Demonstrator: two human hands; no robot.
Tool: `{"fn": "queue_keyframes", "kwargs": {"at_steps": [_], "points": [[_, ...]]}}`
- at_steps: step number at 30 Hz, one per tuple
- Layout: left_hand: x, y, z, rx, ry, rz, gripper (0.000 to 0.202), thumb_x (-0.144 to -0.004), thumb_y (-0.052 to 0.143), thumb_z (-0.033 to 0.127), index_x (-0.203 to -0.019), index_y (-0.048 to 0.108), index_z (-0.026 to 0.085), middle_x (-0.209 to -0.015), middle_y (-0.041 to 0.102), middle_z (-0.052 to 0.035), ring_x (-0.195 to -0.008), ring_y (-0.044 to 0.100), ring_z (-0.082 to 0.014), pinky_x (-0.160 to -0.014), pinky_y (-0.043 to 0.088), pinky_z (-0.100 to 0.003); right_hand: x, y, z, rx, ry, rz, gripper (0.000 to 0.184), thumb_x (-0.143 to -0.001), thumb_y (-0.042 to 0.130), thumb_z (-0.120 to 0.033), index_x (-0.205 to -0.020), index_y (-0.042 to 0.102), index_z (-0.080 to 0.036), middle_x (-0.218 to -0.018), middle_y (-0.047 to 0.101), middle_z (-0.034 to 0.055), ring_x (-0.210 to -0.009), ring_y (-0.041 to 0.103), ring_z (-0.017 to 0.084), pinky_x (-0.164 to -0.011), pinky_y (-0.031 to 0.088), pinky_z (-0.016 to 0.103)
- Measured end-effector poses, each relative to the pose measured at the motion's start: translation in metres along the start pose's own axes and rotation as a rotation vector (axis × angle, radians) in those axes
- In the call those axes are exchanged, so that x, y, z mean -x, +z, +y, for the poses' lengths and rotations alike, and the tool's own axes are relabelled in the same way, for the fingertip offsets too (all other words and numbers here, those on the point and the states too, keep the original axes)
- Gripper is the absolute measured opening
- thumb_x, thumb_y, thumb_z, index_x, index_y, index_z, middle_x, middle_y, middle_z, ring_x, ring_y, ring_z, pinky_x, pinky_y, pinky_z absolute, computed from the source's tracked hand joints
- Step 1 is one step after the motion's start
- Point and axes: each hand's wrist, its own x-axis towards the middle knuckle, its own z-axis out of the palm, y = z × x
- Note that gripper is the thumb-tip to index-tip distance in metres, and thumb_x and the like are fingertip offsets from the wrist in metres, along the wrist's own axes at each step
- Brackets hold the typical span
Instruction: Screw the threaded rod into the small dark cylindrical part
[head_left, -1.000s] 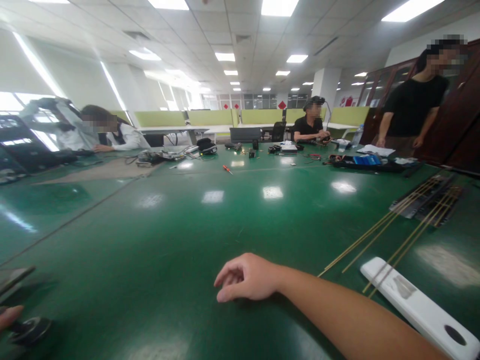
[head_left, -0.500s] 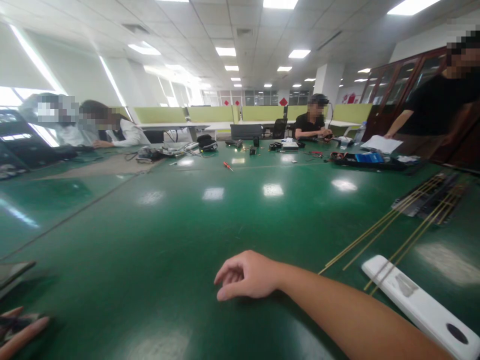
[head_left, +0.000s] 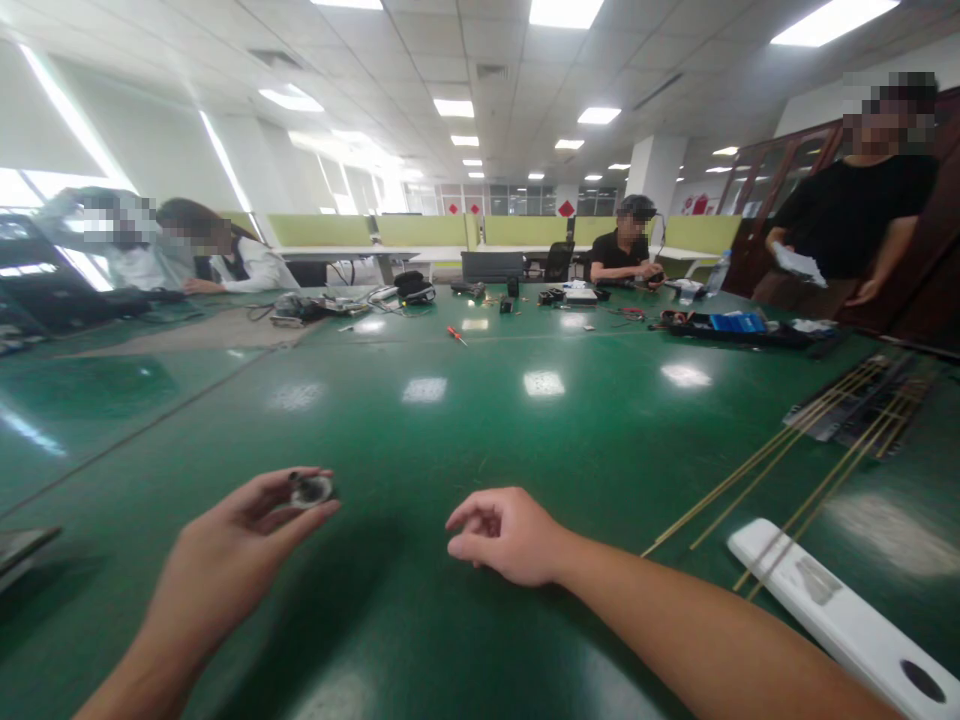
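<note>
A small round dark part with a pale grey rim (head_left: pixel 311 490) is pinched between the thumb and fingers of my left hand (head_left: pixel 225 550), held above the green table (head_left: pixel 397 430). Its exact kind does not show. My right hand (head_left: pixel 510 535) is at or just above the table, to the right of that part. Its fingers are loosely curled, with a gap between thumb and forefinger and nothing visible in them.
Thin brass-coloured rods (head_left: pixel 772 450) and a long white device (head_left: pixel 840 610) lie right of my right forearm. A flat object (head_left: pixel 26 545) sits at the left edge. Farther off are a screwdriver (head_left: pixel 457 336) and a black tray (head_left: pixel 739 330). Several people are around the table.
My left hand has come up from the lower left corner toward the middle, carrying the round part. My right hand has shifted slightly right and up. The standing person has raised the paper.
</note>
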Motion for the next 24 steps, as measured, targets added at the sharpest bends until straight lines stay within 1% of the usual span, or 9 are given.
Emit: {"fn": "queue_keyframes", "kwargs": {"at_steps": [1, 3, 5, 6, 8, 11, 15, 19, 24], "points": [[-0.005, 0.016, 0.009, 0.118, -0.012, -0.067, 0.051, -0.072, 0.075, 0.059, -0.107, 0.067, 0.022, -0.101, 0.077, 0.0015, -0.096, 0.071, -0.0222, -0.097, 0.053, -0.044, -0.002, -0.002, 0.001, 0.025, -0.003, 0.058, 0.023, -0.079, 0.072, -0.025, -0.100, 0.069, -0.015, -0.070, 0.064, -0.0013, -0.060, 0.058, 0.010, -0.059, 0.046, 0.022], [-0.013, 0.046, 0.028, 0.292, 0.065, -0.206, 0.054, -0.071, 0.078, 0.054, -0.111, 0.067, 0.018, -0.106, 0.075, -0.0054, -0.097, 0.071, -0.0244, -0.094, 0.056, -0.040, -0.005, -0.006, 0.006, 0.085, -0.005, 0.177, 0.019, -0.080, 0.066, -0.016, -0.099, 0.066, -0.016, -0.071, 0.063, -0.0017, -0.062, 0.059, 0.011, -0.060, 0.047, 0.022], [-0.019, 0.072, 0.042, 0.285, 0.218, -0.310, 0.049, -0.076, 0.076, 0.049, -0.113, 0.068, 0.018, -0.105, 0.075, -0.0078, -0.092, 0.072, -0.0243, -0.089, 0.057, -0.038, -0.009, -0.012, 0.010, 0.118, -0.007, 0.249, 0.021, -0.080, 0.061, -0.010, -0.100, 0.062, -0.017, -0.073, 0.063, -0.0022, -0.062, 0.059, 0.011, -0.060, 0.047, 0.022], [-0.019, 0.082, 0.045, 0.242, 0.305, -0.334, 0.044, -0.079, 0.074, 0.046, -0.113, 0.069, 0.019, -0.105, 0.074, -0.0077, -0.092, 0.071, -0.0236, -0.088, 0.057, -0.037, -0.011, -0.014, 0.012, 0.126, -0.011, 0.275, 0.023, -0.080, 0.059, -0.009, -0.102, 0.060, -0.017, -0.076, 0.063, -0.0022, -0.062, 0.059, 0.010, -0.060, 0.047, 0.022], [-0.018, 0.095, 0.045, 0.162, 0.447, -0.335, 0.034, -0.085, 0.069, 0.039, -0.115, 0.069, 0.022, -0.107, 0.072, -0.0067, -0.094, 0.069, -0.0218, -0.088, 0.056, -0.035, -0.012, -0.016, 0.015, 0.140, -0.010, 0.301, 0.029, -0.079, 0.058, -0.008, -0.107, 0.056, -0.019, -0.080, 0.064, -0.0023, -0.061, 0.059, 0.010, -0.058, 0.047, 0.022], [-0.013, 0.101, 0.031, 0.119, 0.544, -0.303, 0.031, -0.088, 0.065, 0.034, -0.117, 0.068, 0.024, -0.108, 0.071, -0.0059, -0.097, 0.066, -0.0202, -0.088, 0.053, -0.032, -0.010, -0.015, 0.014, 0.165, -0.024, 0.292, 0.041, -0.077, 0.061, -0.009, -0.115, 0.051, -0.021, -0.084, 0.064, -0.0025, -0.061, 0.059, 0.010, -0.059, 0.047, 0.022], [-0.008, 0.103, 0.012, 0.116, 0.529, -0.294, 0.036, -0.081, 0.074, 0.032, -0.115, 0.067, 0.023, -0.104, 0.072, -0.0048, -0.093, 0.067, -0.0200, -0.087, 0.053, -0.031, -0.005, -0.011, 0.009, 0.243, -0.038, 0.295, 0.045, -0.075, 0.064, -0.012, -0.116, 0.049, -0.022, -0.089, 0.066, -0.0010, -0.063, 0.060, 0.010, -0.061, 0.047, 0.022], [-0.008, 0.108, 0.016, 0.184, 0.519, -0.324, 0.022, -0.080, 0.074, 0.028, -0.101, 0.069, 0.021, -0.097, 0.072, -0.0036, -0.089, 0.067, -0.0190, -0.083, 0.052, -0.030, -0.001, -0.008, 0.004, 0.339, -0.049, 0.269, 0.040, -0.075, 0.065, -0.012, -0.112, 0.054, -0.023, -0.091, 0.067, 0.0000, -0.064, 0.060, 0.012, -0.062, 0.046, 0.023], [-0.006, 0.112, 0.025, 0.272, 0.546, -0.376, 0.020, -0.080, 0.075, 0.030, -0.097, 0.069, 0.021, -0.095, 0.072, -0.0040, -0.088, 0.067, -0.0186, -0.081, 0.051, -0.030, 0.001, -0.007, 0.003, 0.375, -0.094, 0.293, 0.035, -0.075, 0.060, -0.009, -0.107, 0.055, -0.023, -0.094, 0.067, 0.0006, -0.072, 0.063, 0.014, -0.067, 0.047, 0.024]]}}
